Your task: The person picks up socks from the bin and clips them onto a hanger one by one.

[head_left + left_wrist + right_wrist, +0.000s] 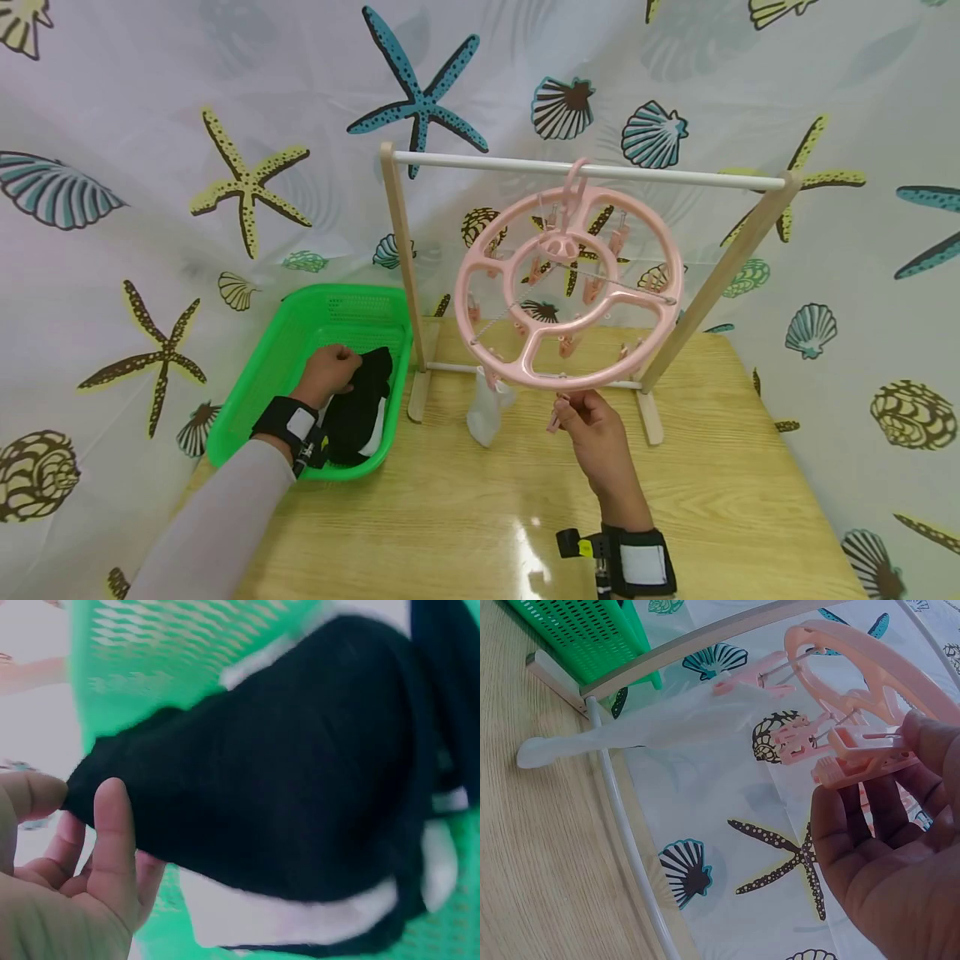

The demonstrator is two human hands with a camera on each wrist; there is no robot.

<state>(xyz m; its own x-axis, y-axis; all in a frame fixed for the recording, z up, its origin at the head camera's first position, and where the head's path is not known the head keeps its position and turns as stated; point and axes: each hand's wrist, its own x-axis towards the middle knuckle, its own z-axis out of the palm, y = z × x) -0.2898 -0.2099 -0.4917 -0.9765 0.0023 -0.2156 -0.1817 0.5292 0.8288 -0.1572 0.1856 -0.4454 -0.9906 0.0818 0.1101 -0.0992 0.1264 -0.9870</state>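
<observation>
Standing between green basket and pink hanger, wooden post, curtain behind

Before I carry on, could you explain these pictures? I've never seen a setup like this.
There's no machine, just a person's bare left hand and right hand. The wide picture looks down from the head; the two close ones come from the wrists, one each. On the table stand a green basket and a rack. A round pink hanger hangs on the rack, with a white sock hanging from it. The left hand pinches a black cloth in the basket; the right hand holds a pink peg.
</observation>
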